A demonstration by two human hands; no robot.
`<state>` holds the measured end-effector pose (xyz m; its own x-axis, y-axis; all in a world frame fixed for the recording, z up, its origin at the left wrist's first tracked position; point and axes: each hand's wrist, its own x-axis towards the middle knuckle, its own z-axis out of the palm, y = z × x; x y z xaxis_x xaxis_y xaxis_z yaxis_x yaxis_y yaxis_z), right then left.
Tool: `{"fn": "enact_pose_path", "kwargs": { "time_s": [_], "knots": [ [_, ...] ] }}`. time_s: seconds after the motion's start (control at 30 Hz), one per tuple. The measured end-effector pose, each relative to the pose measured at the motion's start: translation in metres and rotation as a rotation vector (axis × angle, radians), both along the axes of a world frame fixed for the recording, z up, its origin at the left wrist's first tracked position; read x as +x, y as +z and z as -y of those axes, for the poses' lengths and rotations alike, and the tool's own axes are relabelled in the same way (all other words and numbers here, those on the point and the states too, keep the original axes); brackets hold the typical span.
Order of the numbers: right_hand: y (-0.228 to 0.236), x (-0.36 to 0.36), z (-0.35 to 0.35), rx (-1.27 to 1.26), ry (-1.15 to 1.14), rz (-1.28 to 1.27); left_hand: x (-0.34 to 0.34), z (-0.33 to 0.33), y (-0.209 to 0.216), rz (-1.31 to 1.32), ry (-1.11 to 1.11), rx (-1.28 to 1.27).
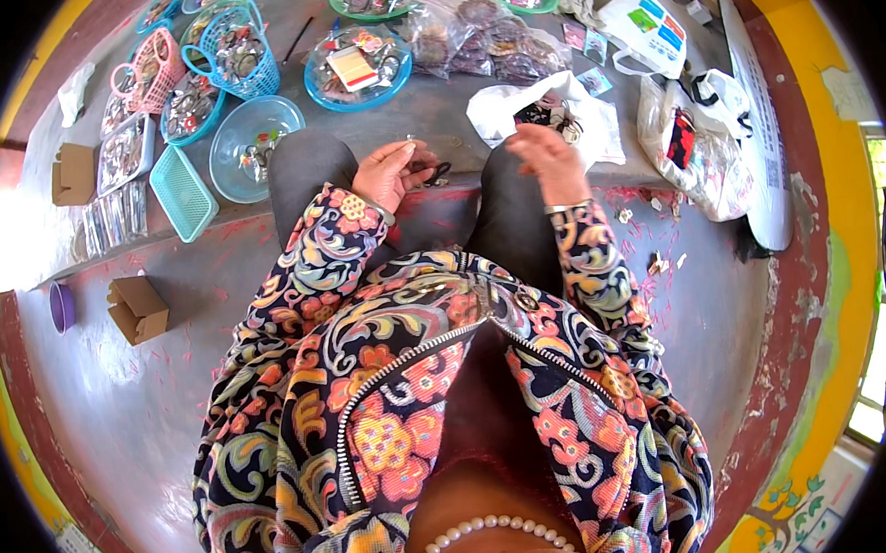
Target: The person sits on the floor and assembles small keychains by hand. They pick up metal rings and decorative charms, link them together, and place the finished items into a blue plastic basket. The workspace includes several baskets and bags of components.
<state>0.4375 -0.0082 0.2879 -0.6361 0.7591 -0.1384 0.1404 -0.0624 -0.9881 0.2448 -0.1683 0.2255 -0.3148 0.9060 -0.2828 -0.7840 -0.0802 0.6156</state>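
My left hand (390, 175) is above my lap, its fingers pinched together. A small dark looped cord (440, 175) hangs from it, and a tiny shiny bit shows at the fingertips; its exact kind is too small to tell. To the right, my right hand (551, 161) is raised over my other knee, its fingers loosely stretched and a little apart, with nothing visible in them. Just beyond it lies an open white plastic bag (600, 123) with dark and pale small pieces (558, 120) inside. My right hand partly covers the bag's near edge.
Left on the ledge are a clear blue bowl (228, 153), a teal basket (180, 195), blue (262, 76) and pink baskets (159, 66) of trinkets. Ahead are a blue tray (364, 98) and clear packets (480, 34). A stuffed bag (703, 163) stands right; a cardboard box (136, 311) sits left.
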Motion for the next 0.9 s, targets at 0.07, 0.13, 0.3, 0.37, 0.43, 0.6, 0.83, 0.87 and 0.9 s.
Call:
{"fn": "enact_pose_path", "kwargs": {
  "time_s": [0.07,0.13,0.3,0.37,0.43,0.6,0.83,0.87,0.9],
  "knots": [
    [-0.020,-0.029,0.017,-0.111,0.219,0.034,0.000,-0.001,0.000,0.014,-0.008,0.010],
    [-0.038,-0.044,0.032,-0.115,0.253,0.017,0.000,0.000,-0.002,0.029,-0.038,0.032],
    [-0.042,-0.047,0.031,-0.115,0.259,0.011,0.006,-0.001,0.001,0.038,-0.031,-0.008],
    [-0.047,-0.045,0.031,-0.119,0.238,0.017,0.008,-0.003,0.001,0.044,-0.038,-0.002],
    [-0.047,-0.044,0.033,-0.108,0.222,0.015,0.009,-0.004,0.003,0.045,-0.054,0.000],
    [-0.047,-0.045,0.036,-0.111,0.210,-0.039,0.011,-0.004,-0.001,-0.078,-0.081,-0.069],
    [-0.049,-0.044,0.037,-0.082,0.183,-0.025,0.008,-0.003,0.001,-0.112,-0.130,-0.135],
    [-0.047,-0.043,0.036,-0.098,0.186,-0.028,0.009,-0.002,0.004,-0.119,-0.138,-0.142],
    [-0.045,-0.043,0.036,-0.115,0.188,-0.031,0.009,-0.002,0.005,-0.126,-0.147,-0.148]
  ]
}}
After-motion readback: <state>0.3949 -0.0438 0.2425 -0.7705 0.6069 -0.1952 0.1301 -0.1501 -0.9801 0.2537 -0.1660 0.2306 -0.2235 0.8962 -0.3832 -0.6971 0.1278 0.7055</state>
